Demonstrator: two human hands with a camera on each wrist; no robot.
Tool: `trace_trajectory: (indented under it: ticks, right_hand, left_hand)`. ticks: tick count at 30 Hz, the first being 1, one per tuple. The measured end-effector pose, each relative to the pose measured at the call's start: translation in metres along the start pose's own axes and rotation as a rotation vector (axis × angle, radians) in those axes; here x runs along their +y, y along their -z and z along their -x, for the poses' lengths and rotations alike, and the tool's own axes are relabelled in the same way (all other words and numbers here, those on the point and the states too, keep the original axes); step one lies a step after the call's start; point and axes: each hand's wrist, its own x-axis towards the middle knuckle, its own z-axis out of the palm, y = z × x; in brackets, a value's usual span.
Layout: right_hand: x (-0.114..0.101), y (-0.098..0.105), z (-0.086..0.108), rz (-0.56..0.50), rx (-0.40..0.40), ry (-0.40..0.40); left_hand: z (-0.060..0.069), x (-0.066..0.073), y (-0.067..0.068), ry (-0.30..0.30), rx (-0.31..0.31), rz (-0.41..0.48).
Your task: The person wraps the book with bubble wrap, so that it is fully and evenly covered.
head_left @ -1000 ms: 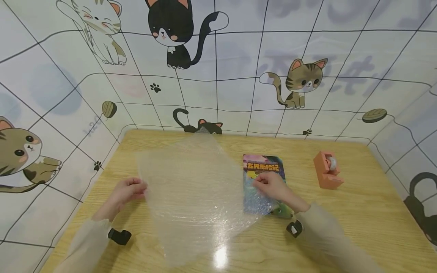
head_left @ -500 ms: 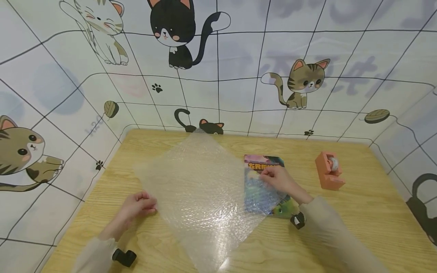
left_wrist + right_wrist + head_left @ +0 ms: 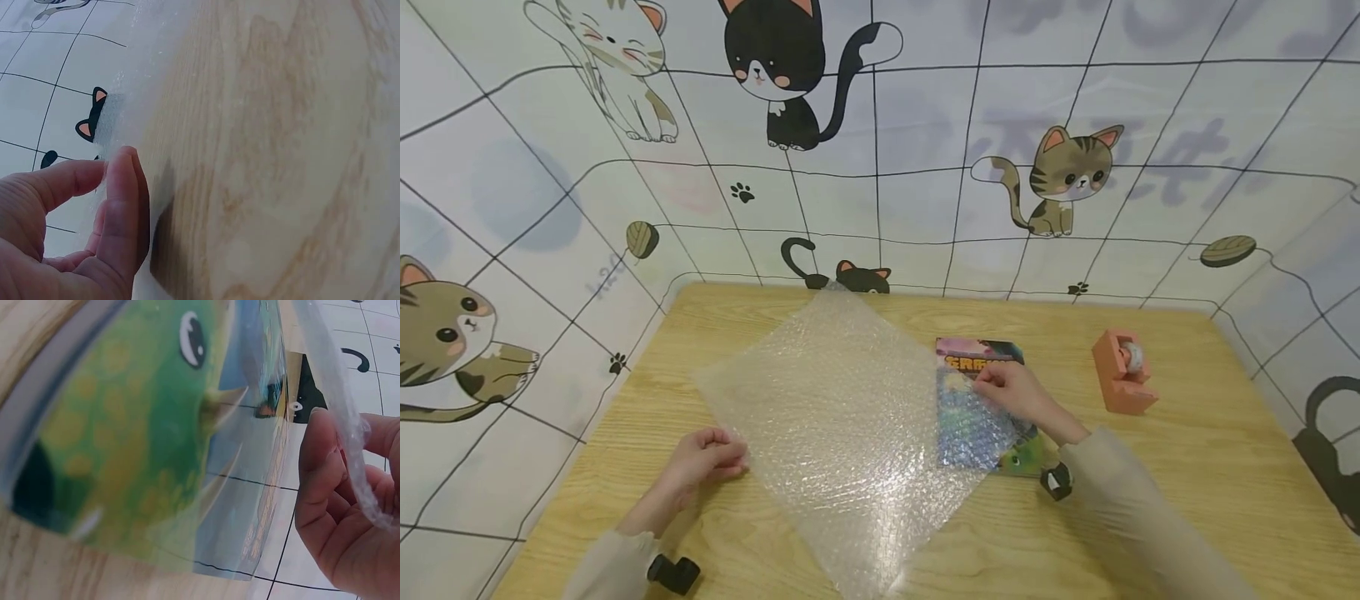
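Note:
A large clear sheet of bubble wrap [image 3: 842,400] is spread like a diamond over the table in the head view, its far corner reaching the back edge. My left hand [image 3: 703,458] pinches its lower-left edge between thumb and fingertips; in the left wrist view the thumb and forefinger [image 3: 122,187] meet at the film. On the other side, my right hand [image 3: 1011,390] pinches the right part of the sheet above a colourful book [image 3: 1022,457]. The bubble wrap partly covers this book. Close up in the right wrist view, the film [image 3: 340,394] passes between thumb and fingers beside the green cover [image 3: 125,431].
An orange tape dispenser [image 3: 1123,375] with a roll of tape stands at the right of the wooden table [image 3: 1187,500]. Cat-printed cloth [image 3: 925,125] encloses the table's back and sides. A black wrist camera [image 3: 674,573] sits on the left cuff.
My left hand has moved nearer and to the right, turning the bubble wrap into a diamond. The right hand has shifted slightly right and away. The book and tape dispenser stay put.

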Motion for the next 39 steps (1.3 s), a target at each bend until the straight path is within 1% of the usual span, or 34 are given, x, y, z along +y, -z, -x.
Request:
trace_trajectory:
  ticks: [3,6,7,10,12,15,18,20,23,26,30,34,37,39]
  right_hand:
    - [0.0,0.001,0.0,-0.015,0.005,0.017]
    - [-0.001,0.003,0.001,-0.033,0.014,0.012]
    - [-0.001,0.004,0.002,-0.04,0.02,0.005]
    - [-0.003,0.008,0.004,-0.053,0.028,-0.05]
    - [-0.004,0.012,0.005,-0.059,0.034,-0.09]
    - [-0.003,0.019,0.008,-0.064,0.048,-0.146]
    - [0.001,0.024,0.008,-0.058,0.072,-0.178]
    - [0.005,0.027,0.008,-0.04,0.087,-0.194]
    - [0.008,0.031,0.009,-0.022,0.104,-0.224]
    - [0.012,0.034,0.01,0.009,0.129,-0.266]
    - [0.016,0.037,0.012,0.044,0.163,-0.332]
    - [0.019,0.038,0.015,0.042,0.185,-0.389]
    - [0.022,0.037,0.017,0.031,0.191,-0.429]
    - [0.024,0.036,0.017,0.027,0.192,-0.451]
  left_hand:
    - [0.002,0.002,0.002,-0.004,0.008,-0.019]
    - [0.006,0.009,0.005,-0.022,0.03,-0.11]
    - [0.007,0.012,0.007,-0.025,0.049,-0.144]
    - [0.012,0.026,0.013,-0.061,0.085,-0.259]
    - [0.013,0.037,0.016,-0.103,0.096,-0.302]
    - [0.01,0.056,0.013,-0.175,0.066,-0.334]
    - [0.0,0.077,0.001,-0.242,0.007,-0.36]
    - [-0.007,0.093,-0.013,-0.27,-0.028,-0.384]
    - [-0.02,0.115,-0.038,-0.283,-0.08,-0.421]
    - [-0.035,0.134,-0.069,-0.283,-0.134,-0.45]
    - [-0.053,0.153,-0.112,-0.285,-0.191,-0.482]
    - [-0.07,0.165,-0.152,-0.306,-0.228,-0.489]
    - [-0.082,0.167,-0.178,-0.308,-0.237,-0.477]
    - [-0.091,0.167,-0.193,-0.302,-0.245,-0.47]
